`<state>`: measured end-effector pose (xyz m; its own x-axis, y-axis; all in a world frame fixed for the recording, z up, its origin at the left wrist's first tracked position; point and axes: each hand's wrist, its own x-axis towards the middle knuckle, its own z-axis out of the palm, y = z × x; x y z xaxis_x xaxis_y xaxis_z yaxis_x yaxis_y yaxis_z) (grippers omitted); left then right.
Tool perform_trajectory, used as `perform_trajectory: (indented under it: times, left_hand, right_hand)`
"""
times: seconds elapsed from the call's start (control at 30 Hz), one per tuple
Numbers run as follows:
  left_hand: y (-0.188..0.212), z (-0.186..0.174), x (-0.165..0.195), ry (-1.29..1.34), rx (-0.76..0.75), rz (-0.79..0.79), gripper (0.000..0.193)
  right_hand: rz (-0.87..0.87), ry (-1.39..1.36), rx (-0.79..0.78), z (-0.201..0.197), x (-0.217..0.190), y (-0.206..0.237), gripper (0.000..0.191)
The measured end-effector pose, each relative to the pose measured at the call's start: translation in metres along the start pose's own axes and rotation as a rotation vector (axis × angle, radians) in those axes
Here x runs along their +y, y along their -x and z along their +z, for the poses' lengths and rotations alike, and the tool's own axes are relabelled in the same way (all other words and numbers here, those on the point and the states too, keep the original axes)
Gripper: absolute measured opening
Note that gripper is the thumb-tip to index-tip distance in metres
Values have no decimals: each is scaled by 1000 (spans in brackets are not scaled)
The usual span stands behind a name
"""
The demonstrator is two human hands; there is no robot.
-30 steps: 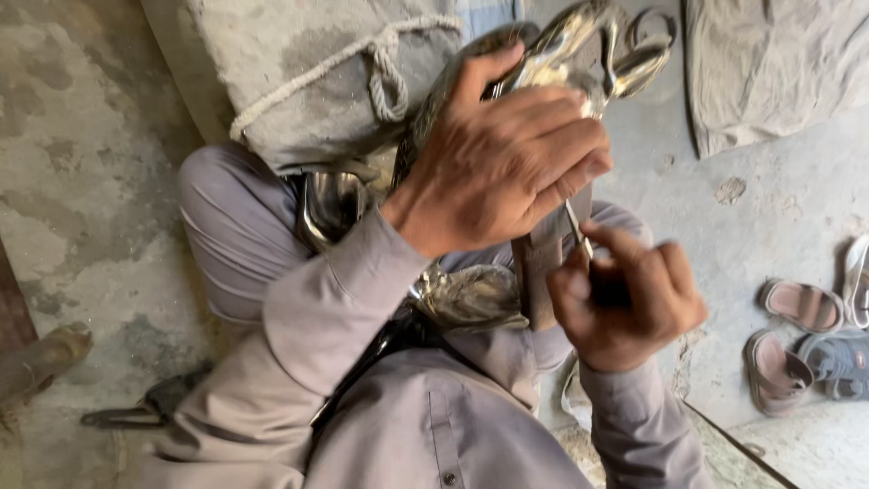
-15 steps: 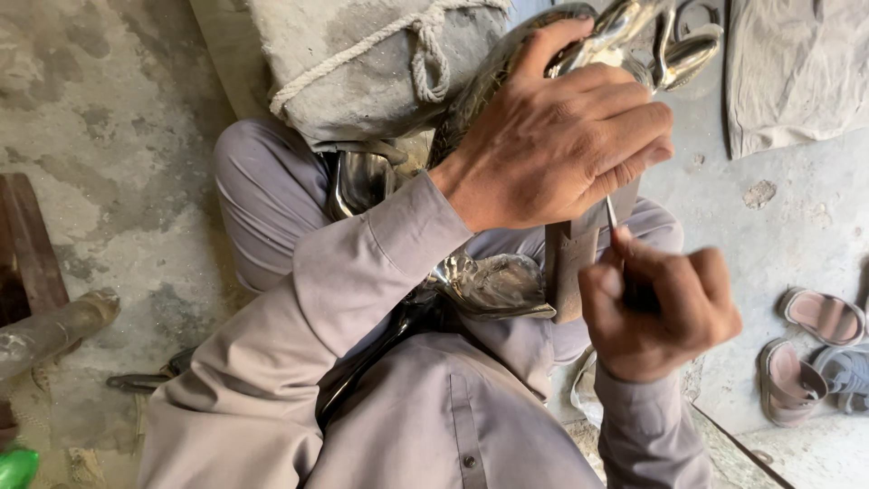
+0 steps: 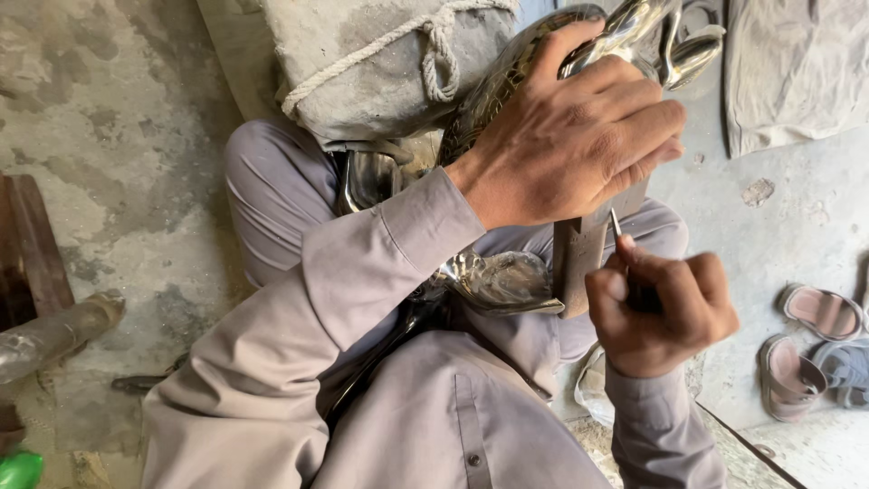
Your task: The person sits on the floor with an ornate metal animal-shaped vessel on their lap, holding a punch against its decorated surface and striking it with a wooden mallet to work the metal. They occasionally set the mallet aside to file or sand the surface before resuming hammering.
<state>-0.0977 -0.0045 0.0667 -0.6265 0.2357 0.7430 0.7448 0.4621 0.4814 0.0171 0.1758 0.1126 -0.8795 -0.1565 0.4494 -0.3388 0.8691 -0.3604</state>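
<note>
Concrete floor, two sandals (image 3: 810,340); left hand (image 3: 579,145) gripping one metal piece (image 3: 543,63), right hand (image 3: 661,308) clenching one thin tool (image 3: 617,226).

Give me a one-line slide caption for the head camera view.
Seated person's left hand steadies a shiny metal piece while the right hand holds a thin pointed tool.

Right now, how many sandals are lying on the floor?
3 show: a pink strapped sandal by the right edge, another pink sandal below it, and a grey-blue sandal beside that, cut off by the frame. More may lie out of view.
</note>
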Motion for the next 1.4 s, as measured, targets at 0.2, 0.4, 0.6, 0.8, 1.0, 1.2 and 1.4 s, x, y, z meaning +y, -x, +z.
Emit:
perform_trajectory:
  times: [0.2, 0.4, 0.6, 0.8, 1.0, 1.2, 1.4]
  left_hand:
    - [-1, -1, 0, -22, -85, 4, 18]
    - [-1, -2, -2, 16, -42, 2, 19]
    - [0, 0, -1, 11, -51, -4, 20]
    - [-1, -2, 0, 14, -33, -11, 19]
    - [-2, 0, 2, 4, 2, -21, 23]
    - [0, 2, 0, -28, -27, 0, 23]
    - [-1, 1, 1, 15, -9, -20, 21]
  right_hand:
    - [20, -20, -35, -6, -8, -10, 14]
    - [3, -18, 2, -4, -5, -8, 19]
    - [30, 1, -22, -5, -7, -6, 21]
    - [-2, -1, 2, -3, -10, -10, 17]
    - [32, -54, 7, -2, -4, -4, 11]
    - [49, -26, 14, -1, 2, -3, 11]
    - [21, -6, 26, -3, 7, -2, 15]
